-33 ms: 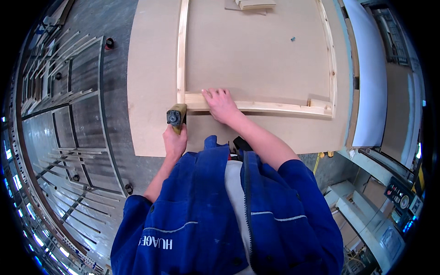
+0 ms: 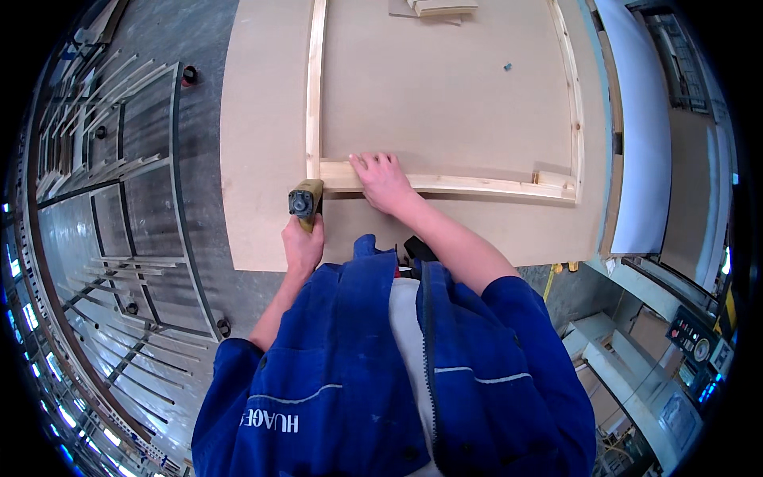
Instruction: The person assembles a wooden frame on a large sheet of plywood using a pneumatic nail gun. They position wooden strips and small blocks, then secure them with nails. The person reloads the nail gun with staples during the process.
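Note:
A frame of light wooden slats lies flat on a large brown board [image 2: 445, 95]. My right hand [image 2: 384, 181] presses palm-down on the near slat [image 2: 477, 185], close to the frame's near-left corner. My left hand [image 2: 302, 242] grips a yellowish hand tool [image 2: 305, 200] with a dark round end. The tool's head sits against that corner, where the left slat [image 2: 315, 87] meets the near one. A small wooden block [image 2: 554, 180] sits at the near-right corner, beside the right slat [image 2: 571, 95].
Short wood pieces [image 2: 441, 8] lie at the board's far edge, and a small blue bit [image 2: 507, 67] lies inside the frame. A white panel [image 2: 644, 143] stands along the right. Metal frames [image 2: 119, 199] cover the floor on the left. A machine control panel [image 2: 695, 350] is at lower right.

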Tool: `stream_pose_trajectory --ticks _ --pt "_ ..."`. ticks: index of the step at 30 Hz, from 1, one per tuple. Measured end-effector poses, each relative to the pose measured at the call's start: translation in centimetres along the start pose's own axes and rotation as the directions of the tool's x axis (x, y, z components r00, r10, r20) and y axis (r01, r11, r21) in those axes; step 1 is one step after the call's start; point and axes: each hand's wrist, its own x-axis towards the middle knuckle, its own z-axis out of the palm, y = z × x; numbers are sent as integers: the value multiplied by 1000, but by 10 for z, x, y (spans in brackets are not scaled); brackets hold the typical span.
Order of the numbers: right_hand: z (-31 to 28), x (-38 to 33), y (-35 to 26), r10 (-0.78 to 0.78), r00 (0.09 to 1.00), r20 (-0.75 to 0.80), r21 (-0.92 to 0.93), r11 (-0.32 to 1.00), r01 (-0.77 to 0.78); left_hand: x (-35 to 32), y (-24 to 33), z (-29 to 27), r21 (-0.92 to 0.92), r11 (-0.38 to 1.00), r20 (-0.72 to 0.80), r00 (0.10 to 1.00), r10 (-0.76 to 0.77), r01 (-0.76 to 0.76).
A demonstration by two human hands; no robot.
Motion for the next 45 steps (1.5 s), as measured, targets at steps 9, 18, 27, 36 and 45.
stream_pose_trajectory --ticks 9,18,27,36,45 --pt "0 2 0 21 1000 14 -11 1000 -20 2 1 -6 6 999 28 999 32 -32" --pt "1 0 -1 22 999 24 -25 999 -22 2 -20 -4 26 997 22 998 65 -66" --pt "0 1 -3 37 998 50 -9 999 -36 0 -16 -2 28 995 24 996 90 -91" --pt "-1 1 -3 41 997 58 -4 999 -41 9 -39 -7 -102 994 -1 999 -36 36" --pt "-3 1 -3 37 996 81 -2 999 -37 34 -7 -13 14 998 69 995 66 -67"
